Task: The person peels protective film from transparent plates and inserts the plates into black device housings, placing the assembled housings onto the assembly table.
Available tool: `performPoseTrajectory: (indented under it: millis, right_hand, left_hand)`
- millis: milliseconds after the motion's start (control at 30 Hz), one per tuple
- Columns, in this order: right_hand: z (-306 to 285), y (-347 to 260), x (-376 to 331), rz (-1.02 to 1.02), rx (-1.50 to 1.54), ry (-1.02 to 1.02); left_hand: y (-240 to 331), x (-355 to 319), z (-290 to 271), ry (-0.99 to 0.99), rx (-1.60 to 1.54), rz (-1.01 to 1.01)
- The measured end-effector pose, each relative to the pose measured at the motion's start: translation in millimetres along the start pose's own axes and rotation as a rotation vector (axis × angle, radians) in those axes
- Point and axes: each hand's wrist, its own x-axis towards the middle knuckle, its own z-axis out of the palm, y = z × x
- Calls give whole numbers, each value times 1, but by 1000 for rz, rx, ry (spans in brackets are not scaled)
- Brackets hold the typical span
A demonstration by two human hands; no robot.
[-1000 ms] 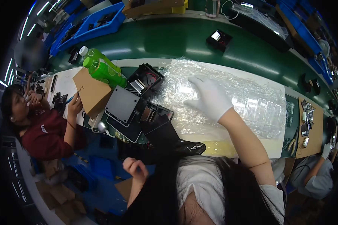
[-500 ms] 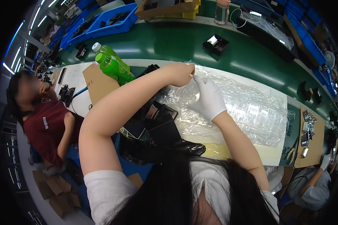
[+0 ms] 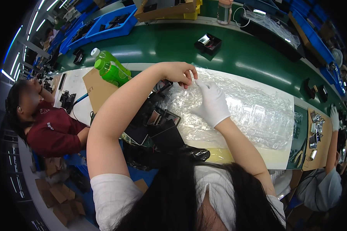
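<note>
Bubble wrap: 1 sheet, pinched by left hand & gloved right hand fingers.

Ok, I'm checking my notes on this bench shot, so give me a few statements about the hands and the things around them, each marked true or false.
1. The right hand wears a white glove. True.
2. The left hand is gloved too. False: it is bare.
3. Both hands meet at the clear plastic sheet on the bench. True.
4. The green bottles stand to the right of the sheet. False: they lie to its left, by the cardboard piece.
5. A small black box sits on the green belt beyond the sheet. True.
</note>
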Motion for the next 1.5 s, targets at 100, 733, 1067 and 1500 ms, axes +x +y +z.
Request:
performPoseTrajectory:
  millis: [100,733,1067,1500]
  right_hand:
    - [4,0,-4,-35,-31,81]
    - [-107,28,-25,369,1398,455]
    - [-125,60,-21,481,1386,564]
    - [-112,67,-19,326,1452,614]
  left_hand:
    - [-1,4,8,39,225,35]
    - [37,43,-29,-33,450,-91]
    - [-3,131,-65,738,824,-154]
    - [118,51,36,516,-695,108]
